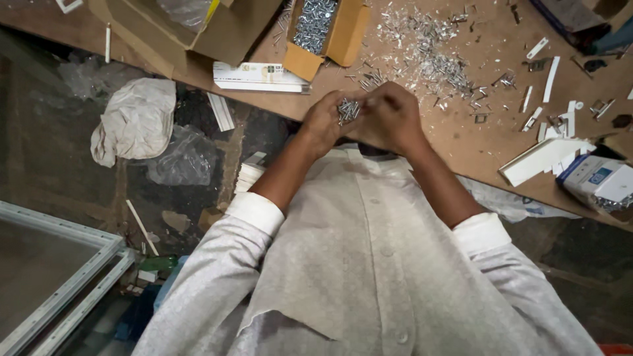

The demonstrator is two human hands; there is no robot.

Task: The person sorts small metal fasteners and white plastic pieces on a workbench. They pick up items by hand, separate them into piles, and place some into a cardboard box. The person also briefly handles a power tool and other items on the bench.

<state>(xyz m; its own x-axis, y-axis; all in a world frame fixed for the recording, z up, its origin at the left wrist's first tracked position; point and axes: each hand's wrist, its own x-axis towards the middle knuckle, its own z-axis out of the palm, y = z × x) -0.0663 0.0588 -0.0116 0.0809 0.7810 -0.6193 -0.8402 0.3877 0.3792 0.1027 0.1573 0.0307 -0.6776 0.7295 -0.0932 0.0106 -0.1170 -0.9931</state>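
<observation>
Handful of small silver screws (348,109), bunched up loose and cupped in the left hand (324,122). Probably light one by one but adds up a bit as a bundle; hard, stiff, smooth metal, so likely slippery and happy to slide out through any gap. Not fragile at all, just fiddly. Best held in a cupped palm for the lot, or pinched at the shank for singles.

Left fingers curled around the bunch, closed on it from below and the side. Right hand (390,115) pressed right up against the left, fingers folded in together at the edge of the bunch; can't tell whether holding a screw of its own or just picking at the pile. Screws sit between the two hands, mostly on the left side, tips poking up.

All of this hovering just over the near edge of the wooden bench (461,142). More loose screws scattered (435,62) farther back on it, plus an open cardboard box (323,29) full of them.
</observation>
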